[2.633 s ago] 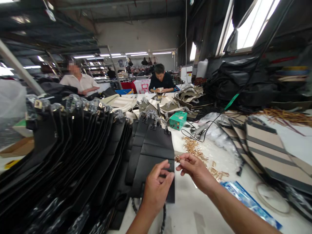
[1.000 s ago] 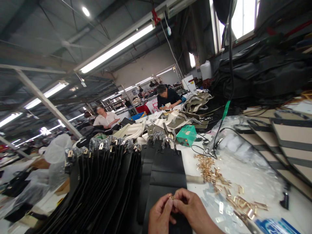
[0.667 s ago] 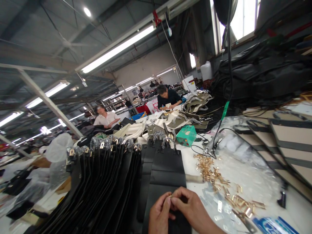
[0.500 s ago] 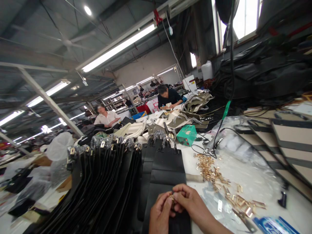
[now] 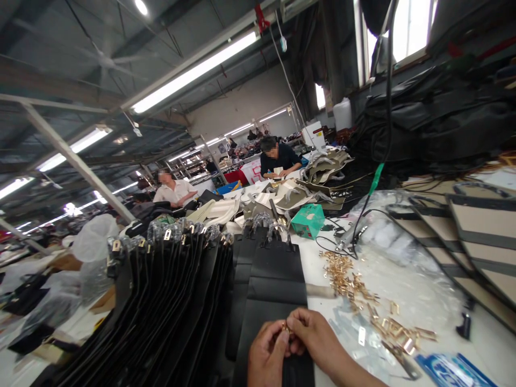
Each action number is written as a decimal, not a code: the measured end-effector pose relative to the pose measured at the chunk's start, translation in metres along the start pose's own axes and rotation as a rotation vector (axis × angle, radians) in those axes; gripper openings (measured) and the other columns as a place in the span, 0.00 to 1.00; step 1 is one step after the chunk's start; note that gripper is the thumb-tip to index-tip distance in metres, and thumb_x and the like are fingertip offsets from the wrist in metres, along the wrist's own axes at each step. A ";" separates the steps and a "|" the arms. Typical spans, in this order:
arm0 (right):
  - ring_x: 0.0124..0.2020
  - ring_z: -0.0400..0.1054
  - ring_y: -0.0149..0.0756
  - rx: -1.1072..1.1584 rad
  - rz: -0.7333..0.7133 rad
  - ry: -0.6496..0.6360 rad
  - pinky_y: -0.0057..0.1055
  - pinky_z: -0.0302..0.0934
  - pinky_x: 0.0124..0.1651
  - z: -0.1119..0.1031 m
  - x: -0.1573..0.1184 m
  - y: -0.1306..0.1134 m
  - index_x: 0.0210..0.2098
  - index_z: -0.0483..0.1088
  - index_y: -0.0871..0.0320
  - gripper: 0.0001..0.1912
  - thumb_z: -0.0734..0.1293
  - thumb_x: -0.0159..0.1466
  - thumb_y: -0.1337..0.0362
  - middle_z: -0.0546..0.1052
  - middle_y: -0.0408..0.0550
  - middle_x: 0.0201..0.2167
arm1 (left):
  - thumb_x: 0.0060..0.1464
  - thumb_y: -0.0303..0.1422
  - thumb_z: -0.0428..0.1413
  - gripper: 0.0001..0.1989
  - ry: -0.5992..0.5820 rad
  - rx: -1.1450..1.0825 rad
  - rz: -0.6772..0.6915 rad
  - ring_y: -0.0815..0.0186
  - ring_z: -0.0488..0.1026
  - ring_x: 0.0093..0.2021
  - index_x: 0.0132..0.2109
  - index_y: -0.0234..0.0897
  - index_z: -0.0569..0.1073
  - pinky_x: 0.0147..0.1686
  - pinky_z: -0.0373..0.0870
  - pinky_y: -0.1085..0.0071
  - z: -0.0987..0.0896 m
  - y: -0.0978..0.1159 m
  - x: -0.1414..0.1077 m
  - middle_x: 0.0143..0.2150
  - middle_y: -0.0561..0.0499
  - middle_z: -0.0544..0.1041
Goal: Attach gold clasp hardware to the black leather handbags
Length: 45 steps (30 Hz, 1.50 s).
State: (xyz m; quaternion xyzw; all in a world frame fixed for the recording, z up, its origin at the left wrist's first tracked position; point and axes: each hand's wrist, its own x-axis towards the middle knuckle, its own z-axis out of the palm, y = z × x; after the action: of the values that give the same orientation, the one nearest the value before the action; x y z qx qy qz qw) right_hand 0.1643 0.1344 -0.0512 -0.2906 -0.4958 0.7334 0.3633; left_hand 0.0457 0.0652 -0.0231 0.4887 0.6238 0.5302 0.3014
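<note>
My left hand (image 5: 269,346) and my right hand (image 5: 308,333) meet at the bottom centre, fingertips pinched together around a small gold metal piece (image 5: 286,327), mostly hidden by the fingers. Beneath them lies a flat black leather panel (image 5: 277,274) with plastic-wrapped handles at its far end. To the left stands a dense row of black panels (image 5: 173,301) with gold-coloured tags at their tops. Small gold fittings (image 5: 342,274) are heaped right of the panel, and larger gold frames (image 5: 397,328) lie nearer.
A green box (image 5: 308,221) with cables stands behind the fittings. Pliers (image 5: 403,361) and a blue packet (image 5: 449,371) lie at the lower right. Beige panels (image 5: 484,231) are stacked on the right. Two people sit across the tables.
Both hands stay together over the black panel, with the fingers slightly shifted around the gold piece. The whole view has moved a little.
</note>
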 end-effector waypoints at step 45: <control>0.31 0.67 0.37 0.048 -0.008 0.212 0.31 0.60 0.35 -0.010 0.016 0.002 0.32 0.75 0.59 0.16 0.70 0.57 0.50 0.75 0.45 0.27 | 0.46 0.39 0.63 0.30 0.063 0.991 -0.059 0.45 0.64 0.61 0.56 0.35 0.70 0.59 0.58 0.56 -0.019 0.049 0.227 0.57 0.36 0.74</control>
State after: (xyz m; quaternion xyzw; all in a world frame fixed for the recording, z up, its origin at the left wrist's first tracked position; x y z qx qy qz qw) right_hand 0.1630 0.1520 -0.0580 -0.3560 -0.4381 0.7085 0.4235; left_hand -0.0340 0.2671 0.0612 0.5392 0.8232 0.1758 0.0284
